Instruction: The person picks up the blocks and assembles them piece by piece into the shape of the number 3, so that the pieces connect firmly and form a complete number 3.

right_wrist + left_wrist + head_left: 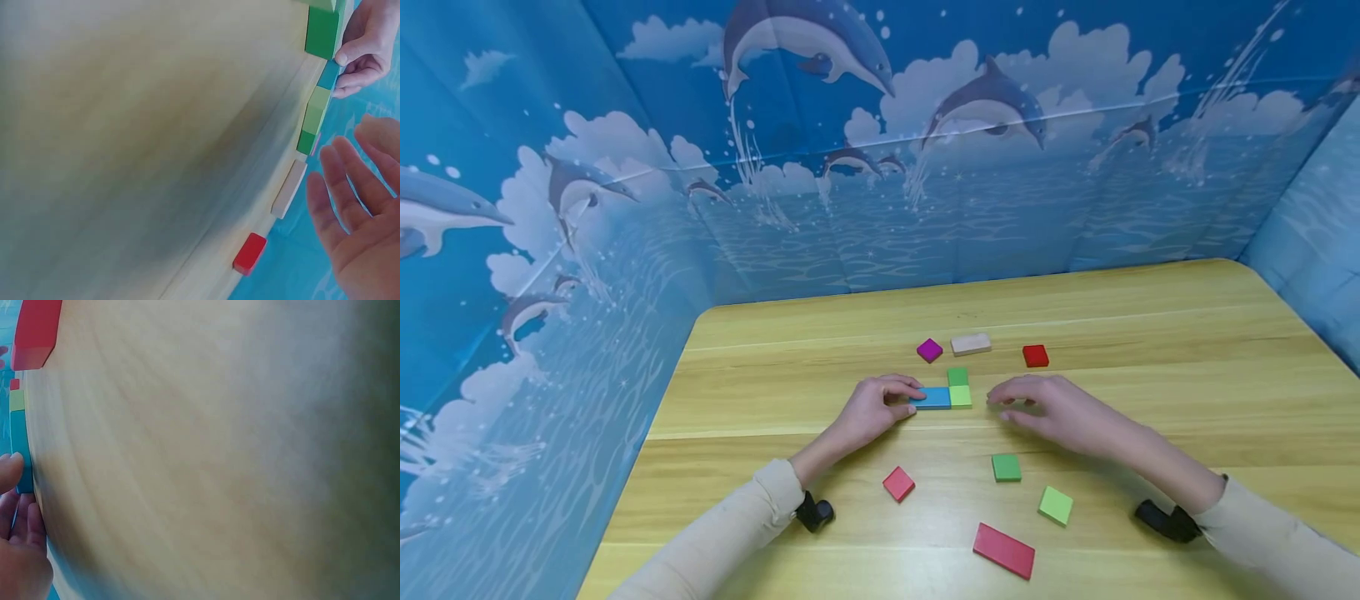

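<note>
My left hand (880, 402) holds the left end of a blue rectangular block (934, 398) lying on the table. Its thumb and fingers show around that blue block (20, 444) in the left wrist view. Touching the block's right end is a light green square block (960, 397), with a green block (957, 377) set behind it. To the right, apart from these blocks, my right hand (1060, 410) hovers with loosely bent fingers and nothing in them. In the right wrist view, the right hand (359, 206) shows its spread fingers and palm.
Behind the joined blocks lie a purple block (929, 350), a pale block (971, 343) and a red block (1036, 356). Nearer are a pinkish-red square (898, 483), a green square (1007, 467), a light green square (1056, 506) and a long red block (1004, 550).
</note>
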Action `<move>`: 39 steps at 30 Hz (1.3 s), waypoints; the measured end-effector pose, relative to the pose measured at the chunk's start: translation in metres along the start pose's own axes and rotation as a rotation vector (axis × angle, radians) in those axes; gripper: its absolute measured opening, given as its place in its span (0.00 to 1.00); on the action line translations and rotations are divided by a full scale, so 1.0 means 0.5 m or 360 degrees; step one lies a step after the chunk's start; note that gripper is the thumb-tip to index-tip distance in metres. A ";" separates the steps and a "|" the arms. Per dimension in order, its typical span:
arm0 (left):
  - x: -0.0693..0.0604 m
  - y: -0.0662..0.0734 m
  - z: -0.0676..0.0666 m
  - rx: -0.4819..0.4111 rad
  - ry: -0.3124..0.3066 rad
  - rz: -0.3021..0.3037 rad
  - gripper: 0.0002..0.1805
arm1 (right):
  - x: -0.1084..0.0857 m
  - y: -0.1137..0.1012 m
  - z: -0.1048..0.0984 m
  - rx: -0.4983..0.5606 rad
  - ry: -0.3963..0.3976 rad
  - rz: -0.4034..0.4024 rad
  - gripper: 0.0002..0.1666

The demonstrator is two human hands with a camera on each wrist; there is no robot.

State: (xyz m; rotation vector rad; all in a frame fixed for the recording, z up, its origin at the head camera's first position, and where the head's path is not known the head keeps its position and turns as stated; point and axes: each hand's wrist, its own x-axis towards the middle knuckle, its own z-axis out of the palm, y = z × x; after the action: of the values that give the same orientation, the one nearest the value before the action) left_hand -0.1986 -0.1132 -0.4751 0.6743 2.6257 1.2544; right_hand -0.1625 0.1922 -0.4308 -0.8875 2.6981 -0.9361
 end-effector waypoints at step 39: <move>-0.004 -0.001 -0.001 -0.0018 -0.0002 -0.0002 0.11 | -0.161 0.016 0.001 0.0317 -0.0431 -0.0001 0.18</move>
State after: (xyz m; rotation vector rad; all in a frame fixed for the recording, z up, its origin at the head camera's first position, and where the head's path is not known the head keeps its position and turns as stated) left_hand -0.1973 -0.1149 -0.4753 0.6713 2.6152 1.2672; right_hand -0.1007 0.2439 -0.4400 -0.9013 2.3333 -0.9849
